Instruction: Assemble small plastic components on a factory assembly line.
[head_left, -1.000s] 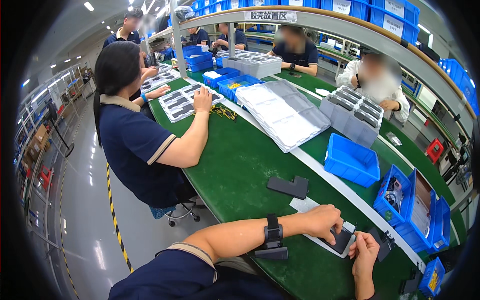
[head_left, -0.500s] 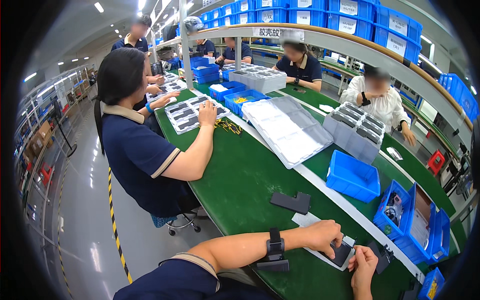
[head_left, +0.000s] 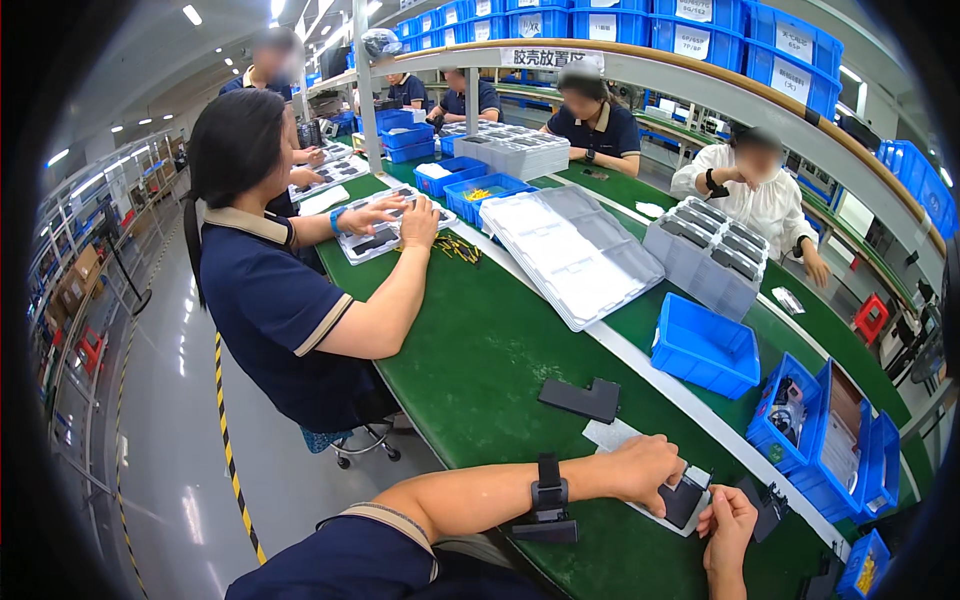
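Note:
A flat black rectangular piece (head_left: 682,503), resembling a phone battery, lies on a white sheet (head_left: 612,434) at the lower right. My left hand (head_left: 645,472) reaches over it from the left, fingers curled, with thumb and fingertips gripping its edge. At its right edge, my right hand (head_left: 728,518) is closed in a pinch; whatever is between those fingertips is too small to make out. A pale strip with a dark end (head_left: 697,477) shows along the piece's far edge. Beyond the sheet rests a black L-shaped piece (head_left: 580,400).
Another dark part (head_left: 765,508) lies right of my right hand. Blue bins (head_left: 706,345) line the right side, near a stack of grey trays (head_left: 705,262). A clear tray (head_left: 570,255) leans mid-bench. A co-worker (head_left: 290,240) sits at left, over a parts tray (head_left: 372,240).
My right hand has shifted very slightly around the piece's right edge; the left stays in place. The co-worker at left has brought both hands together over the parts tray.

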